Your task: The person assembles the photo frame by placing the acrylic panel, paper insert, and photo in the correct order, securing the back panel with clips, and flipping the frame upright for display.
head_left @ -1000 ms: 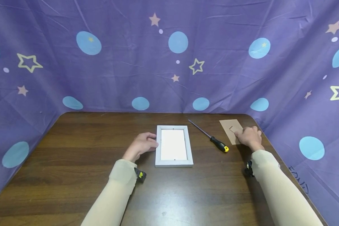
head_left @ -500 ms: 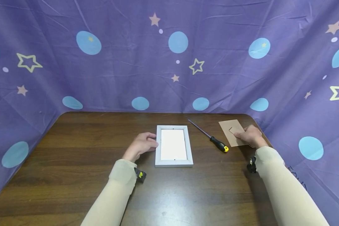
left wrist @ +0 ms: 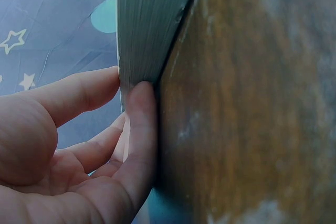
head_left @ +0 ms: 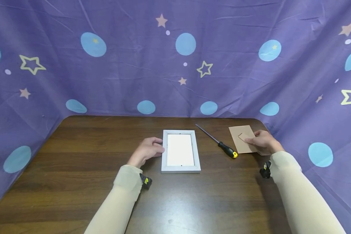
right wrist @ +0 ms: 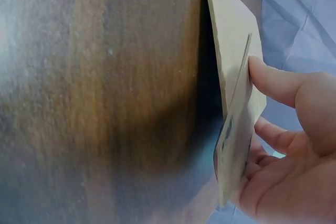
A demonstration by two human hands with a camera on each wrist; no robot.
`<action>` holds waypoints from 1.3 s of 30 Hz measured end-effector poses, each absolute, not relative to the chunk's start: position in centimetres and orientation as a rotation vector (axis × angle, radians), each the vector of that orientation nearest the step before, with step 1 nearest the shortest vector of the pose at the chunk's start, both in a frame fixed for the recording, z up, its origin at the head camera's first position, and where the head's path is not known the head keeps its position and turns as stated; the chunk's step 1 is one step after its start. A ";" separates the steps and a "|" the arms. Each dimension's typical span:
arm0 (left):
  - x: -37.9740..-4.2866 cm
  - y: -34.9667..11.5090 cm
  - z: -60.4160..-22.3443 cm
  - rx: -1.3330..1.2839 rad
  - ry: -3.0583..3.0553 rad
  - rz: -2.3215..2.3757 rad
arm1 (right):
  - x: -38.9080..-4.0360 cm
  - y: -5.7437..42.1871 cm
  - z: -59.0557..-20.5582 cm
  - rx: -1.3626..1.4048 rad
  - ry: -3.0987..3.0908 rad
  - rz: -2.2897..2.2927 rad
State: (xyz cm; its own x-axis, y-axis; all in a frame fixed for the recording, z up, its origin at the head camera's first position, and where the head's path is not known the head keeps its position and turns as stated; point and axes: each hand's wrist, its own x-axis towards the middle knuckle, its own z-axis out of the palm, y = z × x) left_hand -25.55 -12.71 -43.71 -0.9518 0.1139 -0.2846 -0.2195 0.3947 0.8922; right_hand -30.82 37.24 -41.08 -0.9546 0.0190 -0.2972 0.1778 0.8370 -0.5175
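A white picture frame (head_left: 166,152) lies on the brown table, a white panel (head_left: 180,150) showing inside its border. My left hand (head_left: 147,150) touches the frame's left edge. In the left wrist view, the thumb (left wrist: 86,92) meets its upper edge and a finger (left wrist: 142,129) lies along its side. At the right, my right hand (head_left: 262,140) holds a thin tan backing board (head_left: 238,138) with a small stand flap. The right wrist view shows the thumb (right wrist: 273,85) pressing on the flap (right wrist: 237,124), fingers behind, the board tilted up from the tabletop.
Between the frame and the board lies a screwdriver (head_left: 226,149) with a black and yellow handle, its shaft pointing away to the left. Purple curtain (head_left: 120,65) surrounds the table's back and sides. The table's right edge runs close by my right hand.
My right hand has drawn the tan board slightly nearer to me and lifted its near end, so more of it shows beyond the hand. The left hand and frame have stayed put.
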 end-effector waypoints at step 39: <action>-25.6 -12.7 -43.5 -0.095 2.359 1.560 | -30.9 32.5 -36.6 -0.036 2.653 -1.404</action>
